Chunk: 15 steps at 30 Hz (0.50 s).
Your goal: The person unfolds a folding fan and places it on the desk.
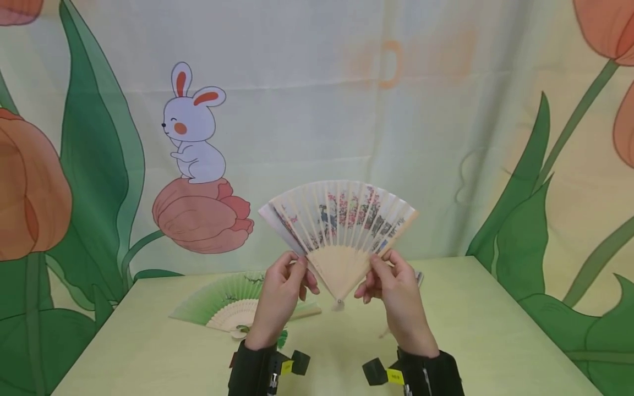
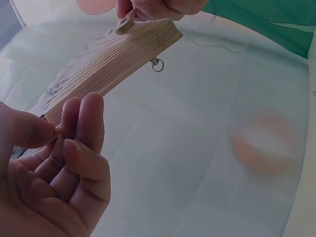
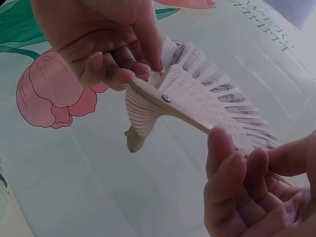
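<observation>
An open folding fan [image 1: 346, 220] with pale wooden ribs and a leaf printed with pink blossoms stands spread, pivot down, above the table. The left hand [image 1: 283, 294] pinches its left outer rib between thumb and fingers. On the opposite side the right hand [image 1: 396, 297] pinches the right outer rib. In the left wrist view the fan [image 2: 108, 69] appears nearly edge-on, with a small metal ring [image 2: 158, 65] at its pivot end. The right wrist view shows the fan's pierced ribs [image 3: 187, 91] curving between both hands.
A green folding fan [image 1: 213, 297] lies spread on the table [image 1: 475, 330], partly behind the left forearm. Another item [image 1: 420, 278], mostly hidden by the right hand, lies on the right. A printed curtain [image 1: 307, 110] with a rabbit and tulips hangs behind.
</observation>
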Tool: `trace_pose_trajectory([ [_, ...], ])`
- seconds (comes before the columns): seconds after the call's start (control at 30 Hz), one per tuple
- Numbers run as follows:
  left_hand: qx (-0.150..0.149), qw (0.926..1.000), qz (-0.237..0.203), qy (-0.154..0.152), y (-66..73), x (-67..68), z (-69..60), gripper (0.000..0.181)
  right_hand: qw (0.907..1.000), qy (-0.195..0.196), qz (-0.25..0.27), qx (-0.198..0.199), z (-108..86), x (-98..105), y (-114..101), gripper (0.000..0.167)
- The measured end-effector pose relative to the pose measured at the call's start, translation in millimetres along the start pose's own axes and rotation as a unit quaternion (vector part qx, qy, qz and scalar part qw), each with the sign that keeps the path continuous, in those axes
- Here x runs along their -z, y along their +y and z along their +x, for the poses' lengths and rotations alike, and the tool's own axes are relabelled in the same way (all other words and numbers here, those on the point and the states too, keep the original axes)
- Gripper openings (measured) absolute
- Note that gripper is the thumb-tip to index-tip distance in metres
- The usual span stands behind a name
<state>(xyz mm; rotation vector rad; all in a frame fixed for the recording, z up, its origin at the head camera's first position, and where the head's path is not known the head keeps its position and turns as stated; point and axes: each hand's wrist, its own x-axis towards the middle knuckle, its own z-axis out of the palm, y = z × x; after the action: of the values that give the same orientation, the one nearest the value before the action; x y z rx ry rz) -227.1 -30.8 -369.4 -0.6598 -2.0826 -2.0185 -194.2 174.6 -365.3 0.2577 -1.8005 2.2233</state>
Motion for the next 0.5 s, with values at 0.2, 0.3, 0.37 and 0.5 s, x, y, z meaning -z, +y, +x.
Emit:
trace_pose_trajectory([
  [0.2,0.000,0.9998,-0.018,0.008,0.6,0.3,-0.1,0.022,0.9999,0.015,0.006,-0.004,0.3,-0.5,-0.2,0.023],
  [0.3,-0.004,0.9997,-0.024,0.009,0.6,0.7,-0.2,0.022,0.9997,0.022,0.008,-0.004,0.6,-0.7,-0.3,0.023],
  [0.37,-0.005,0.9995,-0.030,0.009,0.5,1.2,-0.1,0.022,0.9996,0.025,0.008,-0.004,1.0,-0.9,-0.3,0.023],
  [0.5,-0.002,0.9992,-0.038,0.008,0.3,2.7,0.2,0.022,0.9991,0.037,0.022,-0.003,1.7,-2.5,0.6,0.023],
])
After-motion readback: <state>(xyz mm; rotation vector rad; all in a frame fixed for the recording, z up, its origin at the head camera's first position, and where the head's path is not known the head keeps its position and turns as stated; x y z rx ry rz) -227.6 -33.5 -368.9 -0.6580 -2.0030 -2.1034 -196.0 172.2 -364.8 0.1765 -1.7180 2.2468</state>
